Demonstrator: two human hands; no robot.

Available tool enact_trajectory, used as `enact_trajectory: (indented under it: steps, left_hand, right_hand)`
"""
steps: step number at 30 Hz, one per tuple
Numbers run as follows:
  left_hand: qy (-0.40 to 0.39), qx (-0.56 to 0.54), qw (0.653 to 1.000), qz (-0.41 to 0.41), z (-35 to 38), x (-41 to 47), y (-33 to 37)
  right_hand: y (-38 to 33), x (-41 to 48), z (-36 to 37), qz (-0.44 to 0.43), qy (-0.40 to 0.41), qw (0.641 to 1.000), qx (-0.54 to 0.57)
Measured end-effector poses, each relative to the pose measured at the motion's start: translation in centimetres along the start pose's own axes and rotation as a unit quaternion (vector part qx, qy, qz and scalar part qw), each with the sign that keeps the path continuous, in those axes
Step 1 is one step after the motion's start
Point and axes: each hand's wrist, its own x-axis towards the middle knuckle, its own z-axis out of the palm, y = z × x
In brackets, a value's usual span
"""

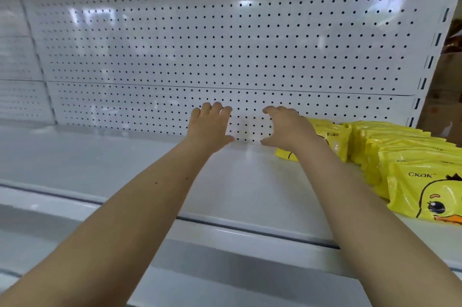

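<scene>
Both my arms reach over a white shop shelf (125,164) toward its perforated back panel (200,44). My left hand (211,125) is held up near the panel with fingers spread and holds nothing. My right hand (287,126) hovers beside it, fingers and thumb loosely curved, also holding nothing. Just right of my right hand lie yellow packs with a duck print (335,139); the hand hides part of the nearest one. More yellow duck packs (425,181) are stacked in rows along the shelf's right side.
The shelf's front rail (250,229) runs across below my forearms. A slotted white upright (430,61) bounds the bay on the right, with brown goods (450,69) beyond it. Another white bay (17,56) adjoins on the left.
</scene>
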Motion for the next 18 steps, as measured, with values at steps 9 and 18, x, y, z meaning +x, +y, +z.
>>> enact_trajectory:
  steps: [9,18]
  left_hand:
    - [0.0,0.057,0.985,-0.165,-3.6,-11.8,-12.8]
    - [0.043,0.087,0.938,-0.334,-9.1,-27.4,-24.4]
  right_hand:
    - [-15.1,2.0,0.7,-0.169,-0.022,0.972,0.161]
    - [-34.2,-3.0,1.9,-0.326,-0.022,0.887,0.327]
